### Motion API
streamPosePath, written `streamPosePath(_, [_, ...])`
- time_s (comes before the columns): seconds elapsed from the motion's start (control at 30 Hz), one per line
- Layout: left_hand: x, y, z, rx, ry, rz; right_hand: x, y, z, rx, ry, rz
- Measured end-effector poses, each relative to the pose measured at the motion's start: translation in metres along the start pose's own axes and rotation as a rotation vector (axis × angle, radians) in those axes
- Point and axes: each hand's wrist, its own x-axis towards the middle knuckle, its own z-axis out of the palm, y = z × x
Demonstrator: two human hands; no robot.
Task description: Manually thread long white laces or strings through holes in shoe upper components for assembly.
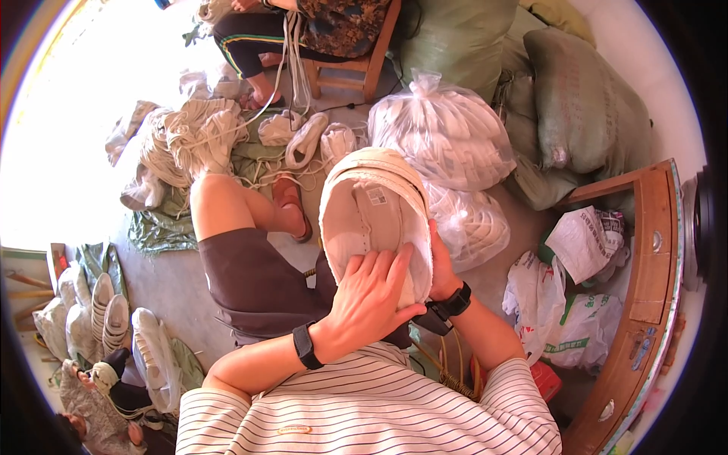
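A cream fabric shoe (371,163) is held up in front of my chest, its inside facing me and a small printed label on the lining. My right hand (442,265) is closed around its right side, with most of the fingers hidden behind it. My left hand (371,296) reaches over the near edge, its fingers bent against the lining and its thumb pointing right along the rim. Beyond the shoe lie a heap of pale straps or cords (193,136) and several loose cream shoe pieces (305,142).
Clear bags (444,136) packed with pale pieces stand ahead, backed by large green sacks (584,102). At right is an open-fronted wooden cabinet (654,235) with plastic bags. A seated person (303,30) works on a wooden chair; another person (106,417) is at lower left beside stacked shoes (114,318).
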Motion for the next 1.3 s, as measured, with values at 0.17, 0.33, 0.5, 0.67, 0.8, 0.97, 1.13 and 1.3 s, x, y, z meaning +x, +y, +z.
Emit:
streamPosePath(0.17, [-0.004,0.002,-0.002,0.022,0.014,0.009,0.0,-0.001,-0.005,0.081,-0.011,0.023])
streamPosePath(0.33, [-0.006,0.006,-0.006,-0.006,0.045,0.015,0.004,-0.005,-0.001,0.045,-0.019,0.01])
streamPosePath(0.5, [-0.009,0.016,-0.014,-0.013,0.024,0.033,0.01,0.004,-0.016,0.111,0.024,0.027])
streamPosePath(0.67, [-0.014,0.024,-0.022,-0.013,0.032,0.028,0.011,0.002,-0.019,0.139,-0.074,0.063])
streamPosePath(0.8, [-0.018,0.032,-0.028,-0.025,-0.003,0.031,0.008,-0.003,-0.015,0.2,-0.037,0.084])
streamPosePath(0.97, [-0.017,0.033,-0.03,-0.054,0.011,0.082,0.005,-0.014,0.004,0.346,-0.076,0.131])
streamPosePath(1.13, [0.001,0.019,-0.019,-0.027,0.009,0.097,0.005,-0.013,0.005,0.319,-0.06,0.095])
streamPosePath(1.3, [0.008,0.009,-0.011,0.012,0.018,0.127,0.005,-0.012,0.004,0.294,-0.041,0.058])
